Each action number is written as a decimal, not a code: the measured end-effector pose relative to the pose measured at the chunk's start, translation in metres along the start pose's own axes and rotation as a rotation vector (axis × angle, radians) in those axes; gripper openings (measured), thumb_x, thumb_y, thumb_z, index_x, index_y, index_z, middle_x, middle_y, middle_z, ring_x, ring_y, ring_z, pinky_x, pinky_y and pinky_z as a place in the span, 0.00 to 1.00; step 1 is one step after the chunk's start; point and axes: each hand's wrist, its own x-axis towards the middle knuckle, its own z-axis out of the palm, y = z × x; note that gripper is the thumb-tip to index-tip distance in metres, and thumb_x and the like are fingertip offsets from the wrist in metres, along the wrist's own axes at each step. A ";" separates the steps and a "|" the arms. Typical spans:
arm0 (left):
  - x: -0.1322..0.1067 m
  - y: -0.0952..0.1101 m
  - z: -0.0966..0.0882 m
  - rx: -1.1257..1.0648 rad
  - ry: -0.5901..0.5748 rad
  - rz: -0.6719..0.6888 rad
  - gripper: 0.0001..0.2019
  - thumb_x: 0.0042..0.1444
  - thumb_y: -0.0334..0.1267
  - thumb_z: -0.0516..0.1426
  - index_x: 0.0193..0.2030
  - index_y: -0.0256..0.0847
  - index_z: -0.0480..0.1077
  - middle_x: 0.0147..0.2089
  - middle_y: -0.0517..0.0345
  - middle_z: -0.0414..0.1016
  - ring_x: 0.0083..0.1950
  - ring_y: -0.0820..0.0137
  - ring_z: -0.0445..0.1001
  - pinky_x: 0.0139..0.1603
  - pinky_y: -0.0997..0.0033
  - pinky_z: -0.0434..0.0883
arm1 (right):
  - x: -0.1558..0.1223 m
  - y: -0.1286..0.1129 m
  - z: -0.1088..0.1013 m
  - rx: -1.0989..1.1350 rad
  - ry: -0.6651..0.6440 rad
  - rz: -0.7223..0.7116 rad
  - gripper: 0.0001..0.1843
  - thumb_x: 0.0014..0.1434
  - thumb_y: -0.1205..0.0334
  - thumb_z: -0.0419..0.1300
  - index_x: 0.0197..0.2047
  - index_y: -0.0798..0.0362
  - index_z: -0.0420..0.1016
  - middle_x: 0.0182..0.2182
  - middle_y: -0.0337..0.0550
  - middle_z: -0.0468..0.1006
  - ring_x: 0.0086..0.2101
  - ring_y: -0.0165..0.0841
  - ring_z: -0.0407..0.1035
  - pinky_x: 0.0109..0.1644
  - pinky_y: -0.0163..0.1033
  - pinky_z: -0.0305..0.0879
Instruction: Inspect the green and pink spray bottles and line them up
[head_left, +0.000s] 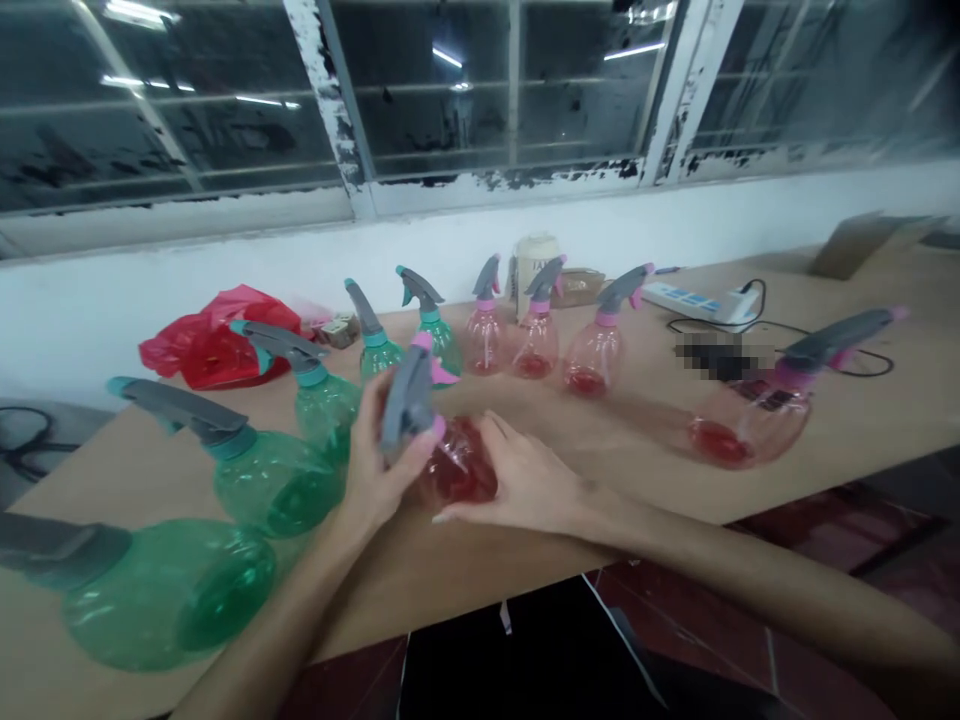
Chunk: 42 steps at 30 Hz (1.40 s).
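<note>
Pink spray bottle (457, 462) near table (652, 470) edge, centre | your left hand (379, 465) clamps its grey trigger head, right hand (525, 480) cups the body | risk: crooked head could cross-thread; an elbow could topple green bottles (270, 470) left.

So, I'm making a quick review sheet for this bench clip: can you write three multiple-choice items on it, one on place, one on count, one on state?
1. Where does the red plastic bag lie?
A. back left, by the wall
B. front right edge
C. on the floor

2. How many green spray bottles are in view?
A. two
B. five
C. eight

3. How is the pink spray bottle held?
A. by neither hand
B. by one hand
C. by both hands

Answers: 1 A, it sits behind the green bottles. 2 B, five teal-collared bottles line the left. 3 C, left hand at the trigger head, right hand on the body.
</note>
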 end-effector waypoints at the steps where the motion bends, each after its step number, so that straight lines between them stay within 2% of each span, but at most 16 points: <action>1: -0.001 0.001 0.003 0.048 -0.050 0.016 0.29 0.50 0.45 0.60 0.59 0.43 0.59 0.57 0.48 0.66 0.55 0.57 0.67 0.57 0.54 0.63 | -0.005 0.006 -0.003 0.026 0.019 0.023 0.42 0.44 0.36 0.61 0.53 0.56 0.61 0.45 0.52 0.71 0.45 0.44 0.68 0.47 0.50 0.67; 4: -0.006 0.003 0.012 0.227 -0.195 0.027 0.28 0.52 0.40 0.58 0.59 0.42 0.57 0.58 0.46 0.65 0.58 0.58 0.65 0.58 0.54 0.62 | -0.025 0.028 -0.018 0.044 0.090 0.084 0.41 0.45 0.37 0.61 0.55 0.55 0.59 0.48 0.53 0.70 0.47 0.44 0.67 0.50 0.51 0.65; 10: -0.016 0.002 0.026 0.493 -0.354 -0.031 0.14 0.55 0.39 0.56 0.48 0.43 0.64 0.50 0.51 0.72 0.49 0.62 0.71 0.52 0.59 0.65 | -0.066 0.077 -0.065 -0.085 0.206 0.191 0.38 0.49 0.41 0.60 0.56 0.54 0.57 0.50 0.54 0.69 0.49 0.46 0.67 0.52 0.53 0.63; 15: -0.023 -0.003 0.044 0.484 -0.411 -0.188 0.06 0.58 0.41 0.53 0.39 0.45 0.67 0.39 0.58 0.76 0.39 0.67 0.73 0.42 0.67 0.67 | -0.084 0.099 -0.101 -0.297 0.189 0.381 0.38 0.49 0.35 0.57 0.52 0.57 0.60 0.40 0.54 0.75 0.39 0.49 0.72 0.43 0.54 0.66; 17: -0.024 -0.005 0.059 0.450 -0.457 -0.256 0.07 0.59 0.42 0.52 0.37 0.44 0.68 0.35 0.59 0.75 0.35 0.68 0.72 0.38 0.69 0.66 | -0.086 0.104 -0.107 -0.358 0.171 0.462 0.39 0.48 0.33 0.55 0.51 0.57 0.61 0.35 0.53 0.75 0.35 0.49 0.73 0.39 0.53 0.67; 19: -0.022 -0.005 0.078 0.421 -0.524 -0.288 0.09 0.59 0.44 0.51 0.38 0.44 0.68 0.35 0.58 0.75 0.33 0.68 0.72 0.36 0.69 0.66 | -0.085 0.105 -0.108 -0.395 0.194 0.466 0.40 0.49 0.33 0.54 0.53 0.58 0.60 0.37 0.55 0.75 0.38 0.51 0.73 0.39 0.53 0.67; 21: -0.015 -0.003 0.102 0.401 -0.576 -0.294 0.12 0.59 0.47 0.51 0.43 0.43 0.67 0.35 0.58 0.75 0.34 0.67 0.72 0.37 0.67 0.65 | -0.086 0.103 -0.104 -0.443 0.260 0.451 0.42 0.52 0.35 0.53 0.58 0.61 0.55 0.43 0.61 0.74 0.43 0.54 0.71 0.42 0.55 0.66; 24: 0.001 0.003 0.139 0.419 -0.561 -0.312 0.27 0.55 0.57 0.51 0.55 0.42 0.60 0.35 0.55 0.75 0.35 0.63 0.72 0.36 0.65 0.65 | -0.093 0.094 -0.098 -0.515 0.353 0.437 0.45 0.55 0.37 0.49 0.63 0.65 0.48 0.54 0.70 0.65 0.48 0.57 0.67 0.44 0.57 0.64; 26: 0.012 0.006 0.161 0.467 -0.557 -0.327 0.38 0.50 0.63 0.52 0.61 0.39 0.54 0.34 0.53 0.74 0.35 0.60 0.72 0.35 0.64 0.64 | -0.105 0.087 -0.100 -0.499 0.351 0.406 0.43 0.55 0.37 0.49 0.63 0.62 0.49 0.54 0.66 0.66 0.46 0.54 0.70 0.43 0.55 0.66; 28: 0.020 0.007 0.177 0.529 -0.573 -0.339 0.44 0.45 0.67 0.53 0.63 0.39 0.52 0.34 0.51 0.74 0.35 0.58 0.73 0.34 0.64 0.63 | -0.121 0.080 -0.108 -0.443 0.318 0.387 0.36 0.55 0.38 0.50 0.58 0.56 0.60 0.45 0.56 0.74 0.38 0.47 0.73 0.39 0.50 0.68; 30: 0.026 0.006 0.188 0.588 -0.582 -0.333 0.47 0.43 0.68 0.53 0.63 0.39 0.52 0.35 0.49 0.73 0.35 0.56 0.72 0.33 0.64 0.62 | -0.140 0.078 -0.120 -0.415 0.300 0.416 0.26 0.56 0.39 0.51 0.46 0.50 0.69 0.33 0.47 0.77 0.29 0.41 0.73 0.33 0.45 0.67; 33: 0.030 0.002 0.197 0.603 -0.596 -0.312 0.45 0.44 0.67 0.53 0.62 0.38 0.54 0.33 0.49 0.73 0.34 0.56 0.72 0.32 0.64 0.62 | -0.167 0.086 -0.140 -0.522 0.408 0.514 0.22 0.56 0.37 0.50 0.32 0.48 0.70 0.26 0.43 0.74 0.26 0.40 0.71 0.30 0.44 0.64; 35: 0.032 -0.002 0.201 0.579 -0.610 -0.305 0.43 0.46 0.65 0.53 0.62 0.36 0.55 0.32 0.50 0.72 0.33 0.58 0.71 0.32 0.65 0.61 | -0.178 0.100 -0.148 -0.599 0.562 0.526 0.24 0.53 0.35 0.52 0.36 0.48 0.68 0.33 0.49 0.74 0.33 0.45 0.71 0.36 0.49 0.66; 37: 0.035 -0.005 0.205 0.565 -0.617 -0.298 0.42 0.47 0.64 0.54 0.61 0.35 0.55 0.32 0.50 0.72 0.33 0.59 0.71 0.32 0.65 0.61 | -0.181 0.117 -0.151 -0.557 0.667 0.476 0.31 0.50 0.35 0.55 0.47 0.51 0.64 0.43 0.56 0.70 0.43 0.50 0.68 0.45 0.52 0.65; 40: 0.039 -0.010 0.213 0.559 -0.613 -0.286 0.40 0.48 0.62 0.55 0.60 0.34 0.57 0.33 0.48 0.73 0.34 0.59 0.71 0.31 0.66 0.61 | -0.171 0.140 -0.148 -0.318 0.663 0.397 0.45 0.46 0.36 0.60 0.59 0.53 0.52 0.54 0.58 0.63 0.53 0.49 0.61 0.54 0.53 0.61; 42: 0.041 -0.013 0.218 0.552 -0.616 -0.286 0.39 0.48 0.61 0.55 0.60 0.34 0.57 0.34 0.48 0.73 0.34 0.59 0.71 0.31 0.66 0.61 | -0.159 0.150 -0.144 -0.172 0.620 0.402 0.47 0.45 0.39 0.62 0.60 0.53 0.51 0.55 0.56 0.64 0.54 0.47 0.61 0.57 0.53 0.59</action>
